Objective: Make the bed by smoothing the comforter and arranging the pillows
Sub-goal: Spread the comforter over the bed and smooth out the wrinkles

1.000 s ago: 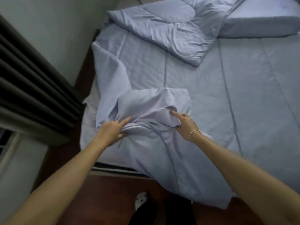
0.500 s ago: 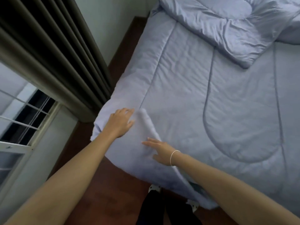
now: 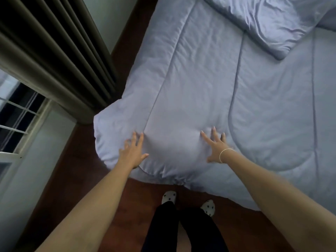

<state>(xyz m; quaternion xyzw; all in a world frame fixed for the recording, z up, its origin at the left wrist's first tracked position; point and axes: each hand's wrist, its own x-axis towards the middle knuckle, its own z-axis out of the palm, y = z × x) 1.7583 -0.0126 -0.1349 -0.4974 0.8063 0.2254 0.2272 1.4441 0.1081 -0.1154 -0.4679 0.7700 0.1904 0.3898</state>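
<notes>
The pale lavender comforter (image 3: 209, 84) lies spread over the bed, its near corner hanging past the mattress edge toward the dark wooden floor (image 3: 76, 179). Both hands rest on that near corner, palms down and fingers spread, gripping nothing. The left hand (image 3: 132, 153) is flat on the fabric close to the corner's outer edge, just beside a stitched seam that runs away up the comforter. The right hand (image 3: 215, 146), with a thin bracelet (image 3: 224, 154) at its wrist, presses on the padding a little farther in from that corner, near a curved quilting line. Between the two hands the comforter bulges in a soft mound, with small gathers at the hem just below it. At the far end of the comforter, a rumpled fold of the same lavender bedding (image 3: 269, 22) lies on top of it; whether this is a turned-back part of the comforter or a pillow cannot be told. Off the comforter's near corner, to the side of the left hand, hang dark pleated curtains (image 3: 54, 51) beside a barred window (image 3: 16, 120). Below the hem, the person's feet in white spotted socks (image 3: 169, 196) stand on the floor, close to the bed.
</notes>
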